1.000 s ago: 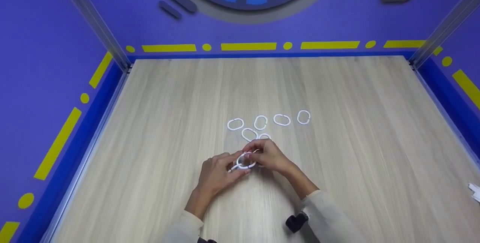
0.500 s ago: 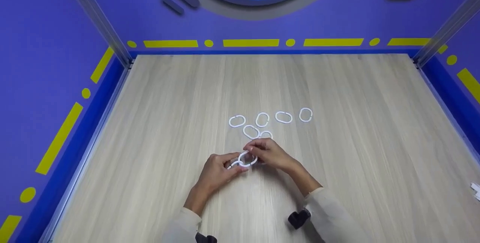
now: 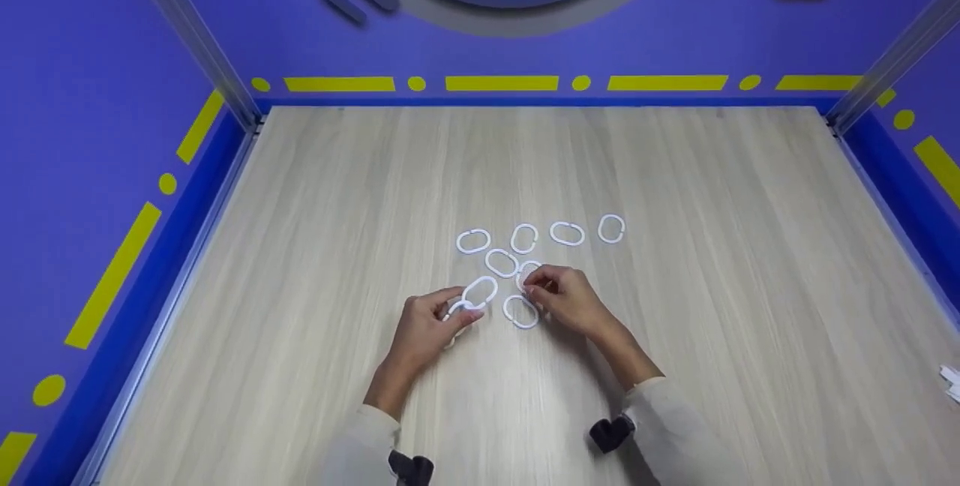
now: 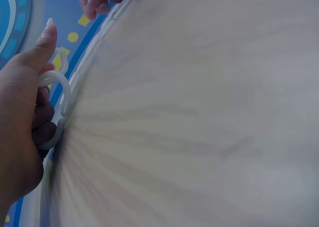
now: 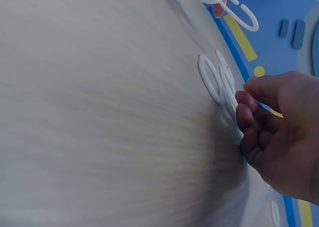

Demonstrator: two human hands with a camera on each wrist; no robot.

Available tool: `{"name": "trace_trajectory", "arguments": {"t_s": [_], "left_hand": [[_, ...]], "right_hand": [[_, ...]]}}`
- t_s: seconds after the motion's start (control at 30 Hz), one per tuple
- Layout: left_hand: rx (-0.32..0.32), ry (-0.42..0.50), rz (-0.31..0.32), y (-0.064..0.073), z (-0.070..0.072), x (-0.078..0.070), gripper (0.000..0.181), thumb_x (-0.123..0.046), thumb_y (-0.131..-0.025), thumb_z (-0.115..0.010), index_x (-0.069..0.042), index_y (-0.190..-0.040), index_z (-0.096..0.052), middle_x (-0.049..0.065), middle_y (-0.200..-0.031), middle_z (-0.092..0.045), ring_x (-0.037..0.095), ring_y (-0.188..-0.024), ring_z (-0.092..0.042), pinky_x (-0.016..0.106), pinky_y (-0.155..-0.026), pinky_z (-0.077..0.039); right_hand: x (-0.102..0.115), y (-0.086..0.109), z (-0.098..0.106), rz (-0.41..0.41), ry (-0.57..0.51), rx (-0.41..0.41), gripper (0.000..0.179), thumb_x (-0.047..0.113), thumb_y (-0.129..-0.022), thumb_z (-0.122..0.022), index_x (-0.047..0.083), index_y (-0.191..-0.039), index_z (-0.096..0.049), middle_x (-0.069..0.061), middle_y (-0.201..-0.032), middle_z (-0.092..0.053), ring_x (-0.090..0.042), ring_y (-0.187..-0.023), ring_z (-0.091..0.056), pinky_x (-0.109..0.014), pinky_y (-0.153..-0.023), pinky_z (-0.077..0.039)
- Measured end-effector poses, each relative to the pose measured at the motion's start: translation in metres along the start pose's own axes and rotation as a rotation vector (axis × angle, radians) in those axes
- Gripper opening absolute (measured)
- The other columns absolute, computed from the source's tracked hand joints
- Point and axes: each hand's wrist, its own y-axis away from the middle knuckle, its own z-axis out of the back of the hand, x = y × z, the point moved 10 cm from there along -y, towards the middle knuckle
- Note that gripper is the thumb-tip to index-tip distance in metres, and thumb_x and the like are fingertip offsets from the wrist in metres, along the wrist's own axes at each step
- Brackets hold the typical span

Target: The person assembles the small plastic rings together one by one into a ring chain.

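In the head view my left hand (image 3: 424, 328) pinches a white oval plastic ring, mostly covered by the fingers. A second white oval ring (image 3: 479, 293) is linked through it and sticks up past the thumb. Each ring has a small gap. My right hand (image 3: 570, 298) is low over the table with its fingers loosely bent. Its fingertips overlap a white ring (image 3: 519, 277) partly hidden behind them. Another loose ring (image 3: 521, 312) lies just left of and below these fingers. In the right wrist view, no ring shows between thumb and fingers.
Several more white rings lie beyond the hands on the wooden table (image 3: 360, 193), among them one at the far right (image 3: 611, 229). White pieces (image 3: 951, 382) are at the right edge. Blue-purple panels (image 3: 90, 96) enclose the table's back and sides.
The right hand has let go of the linked ring and moved right, uncovering a loose ring. My left hand has moved slightly left and up with the two linked rings.
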Motion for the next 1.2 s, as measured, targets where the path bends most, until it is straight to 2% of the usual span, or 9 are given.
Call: {"name": "trace_trajectory", "arguments": {"t_s": [0.13, 0.3, 0.57, 0.77, 0.97, 1.1, 1.2], "left_hand": [[0.015, -0.035, 0.003, -0.002, 0.000, 0.000, 0.040, -0.036, -0.082, -0.084, -0.013, -0.114, -0.077, -0.010, -0.065, -0.047, 0.001, -0.058, -0.039, 0.017, -0.051, -0.030], [0.028, -0.048, 0.010, -0.001, -0.001, 0.001, 0.039, -0.037, -0.082, -0.083, -0.014, -0.112, -0.078, -0.010, -0.069, -0.051, 0.004, -0.063, -0.043, 0.018, -0.054, -0.033], [0.029, -0.070, 0.016, -0.002, -0.002, 0.001, 0.038, -0.037, -0.082, -0.083, -0.014, -0.112, -0.078, -0.010, -0.073, -0.057, 0.006, -0.066, -0.046, 0.018, -0.056, -0.035], [0.038, -0.065, 0.025, -0.003, -0.002, 0.003, 0.037, -0.040, -0.082, -0.083, -0.016, -0.110, -0.078, -0.011, -0.073, -0.058, 0.006, -0.067, -0.047, 0.019, -0.056, -0.036], [0.041, -0.061, 0.015, -0.003, -0.002, 0.002, 0.035, -0.039, -0.083, -0.083, -0.015, -0.108, -0.079, -0.011, -0.069, -0.054, 0.004, -0.064, -0.045, 0.018, -0.054, -0.034], [0.041, -0.065, 0.012, -0.003, -0.002, 0.000, 0.037, -0.038, -0.083, -0.082, -0.013, -0.109, -0.078, -0.010, -0.071, -0.058, 0.004, -0.065, -0.046, 0.018, -0.055, -0.035], [0.040, -0.076, 0.011, -0.003, -0.003, 0.000, 0.037, -0.039, -0.083, -0.082, -0.012, -0.110, -0.078, -0.010, -0.073, -0.060, 0.005, -0.066, -0.047, 0.018, -0.056, -0.036]], "right_hand": [[0.002, 0.002, -0.003, -0.001, 0.133, 0.018, 0.003, 0.005, -0.088, -0.074, 0.002, -0.089, -0.073, -0.006, -0.077, -0.066, -0.009, -0.069, -0.051, -0.019, -0.061, -0.041], [0.006, 0.003, -0.011, -0.022, 0.285, 0.047, 0.005, 0.007, -0.086, -0.078, 0.007, -0.085, -0.073, 0.000, -0.074, -0.062, -0.010, -0.069, -0.051, -0.023, -0.064, -0.041], [0.008, 0.005, -0.013, -0.014, 0.384, 0.020, 0.006, 0.003, -0.088, -0.074, 0.006, -0.086, -0.070, -0.002, -0.080, -0.063, -0.013, -0.073, -0.053, -0.031, -0.069, -0.047], [0.006, 0.005, -0.008, 0.006, 0.305, -0.016, 0.006, 0.007, -0.092, -0.071, 0.007, -0.089, -0.066, -0.004, -0.082, -0.064, -0.014, -0.076, -0.054, -0.033, -0.074, -0.048], [0.001, 0.005, -0.006, 0.010, 0.157, 0.022, 0.004, 0.005, -0.095, -0.067, 0.005, -0.092, -0.064, -0.003, -0.080, -0.064, -0.010, -0.074, -0.052, -0.023, -0.069, -0.044], [0.001, 0.004, -0.005, 0.037, 0.040, 0.051, 0.002, -0.001, -0.095, -0.065, -0.002, -0.097, -0.065, -0.009, -0.081, -0.067, -0.008, -0.073, -0.055, -0.017, -0.067, -0.046], [0.001, 0.004, -0.003, 0.068, -0.036, 0.045, 0.011, -0.005, -0.094, -0.063, -0.007, -0.105, -0.066, -0.017, -0.082, -0.068, -0.007, -0.073, -0.057, -0.017, -0.068, -0.047]]}}
